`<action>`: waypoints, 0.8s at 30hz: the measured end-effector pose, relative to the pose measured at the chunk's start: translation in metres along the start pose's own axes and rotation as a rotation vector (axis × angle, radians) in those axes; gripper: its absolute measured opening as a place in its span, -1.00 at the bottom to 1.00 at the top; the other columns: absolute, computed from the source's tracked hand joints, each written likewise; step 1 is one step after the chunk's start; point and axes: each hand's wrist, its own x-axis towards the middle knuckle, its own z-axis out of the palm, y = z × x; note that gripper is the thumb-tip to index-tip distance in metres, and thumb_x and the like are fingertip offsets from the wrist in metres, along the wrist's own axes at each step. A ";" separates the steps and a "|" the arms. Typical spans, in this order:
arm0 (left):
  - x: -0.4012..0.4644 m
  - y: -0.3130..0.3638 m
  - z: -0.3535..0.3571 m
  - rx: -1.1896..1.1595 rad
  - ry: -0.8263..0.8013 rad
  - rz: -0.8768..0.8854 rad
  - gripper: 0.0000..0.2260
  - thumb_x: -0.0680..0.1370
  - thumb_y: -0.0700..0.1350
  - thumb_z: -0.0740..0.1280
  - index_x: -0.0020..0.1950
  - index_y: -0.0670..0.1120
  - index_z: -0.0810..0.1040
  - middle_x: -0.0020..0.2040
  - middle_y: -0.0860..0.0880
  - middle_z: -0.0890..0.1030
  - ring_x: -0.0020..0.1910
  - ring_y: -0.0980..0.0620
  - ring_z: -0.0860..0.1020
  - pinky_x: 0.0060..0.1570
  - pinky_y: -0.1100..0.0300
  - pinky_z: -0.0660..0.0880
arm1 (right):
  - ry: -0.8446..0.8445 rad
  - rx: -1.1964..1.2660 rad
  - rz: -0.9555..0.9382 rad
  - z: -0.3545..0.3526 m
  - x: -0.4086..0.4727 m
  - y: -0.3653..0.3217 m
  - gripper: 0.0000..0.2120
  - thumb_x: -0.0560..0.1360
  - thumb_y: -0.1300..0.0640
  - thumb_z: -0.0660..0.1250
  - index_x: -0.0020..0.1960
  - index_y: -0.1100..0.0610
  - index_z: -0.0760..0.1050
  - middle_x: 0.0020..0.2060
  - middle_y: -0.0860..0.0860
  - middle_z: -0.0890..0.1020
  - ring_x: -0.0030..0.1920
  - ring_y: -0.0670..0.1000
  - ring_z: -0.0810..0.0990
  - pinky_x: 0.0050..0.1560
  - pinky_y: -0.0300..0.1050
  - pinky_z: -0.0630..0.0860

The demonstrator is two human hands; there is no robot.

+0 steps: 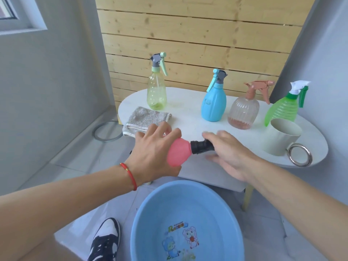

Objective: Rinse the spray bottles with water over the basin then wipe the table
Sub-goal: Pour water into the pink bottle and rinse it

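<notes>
Pink spray bottle (178, 152) lay sideways above the table's (190, 113) near edge, its body gripped by the left hand (152, 153). Right hand (228, 152) fingers curled round its black spray head (201, 146). Blue basin (143, 219) sat below on the floor; four other bottles stood behind.
</notes>
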 end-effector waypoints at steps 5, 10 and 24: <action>-0.005 0.001 0.006 -0.089 -0.149 -0.040 -0.37 0.17 0.28 0.39 0.19 0.17 0.34 0.12 0.10 0.38 0.05 -0.05 0.40 -0.02 -0.08 0.49 | -0.029 0.032 -0.082 -0.014 0.004 0.001 -0.63 0.52 0.43 0.43 0.29 0.26 0.48 0.18 0.24 0.65 0.20 0.19 0.68 0.33 0.09 0.55; -0.001 0.001 0.012 -0.201 -0.212 -0.200 -0.39 0.12 0.33 0.43 0.10 0.22 0.34 0.06 0.12 0.40 0.04 -0.02 0.41 0.00 -0.09 0.52 | -0.325 -0.135 -0.101 -0.024 -0.002 0.002 -0.70 0.47 0.06 0.32 0.04 0.17 0.74 0.13 0.03 0.74 0.27 -0.07 0.62 0.34 0.18 0.37; 0.007 -0.022 0.016 -0.379 -0.320 -0.395 -0.39 0.27 0.16 0.60 0.19 0.06 0.41 0.15 0.05 0.42 0.06 -0.01 0.50 -0.13 0.12 0.47 | 0.242 -0.061 -0.333 -0.064 0.023 0.000 -0.70 0.54 0.51 0.30 0.12 0.20 0.62 -0.07 0.17 0.74 -0.22 0.09 0.69 -0.07 -0.02 0.68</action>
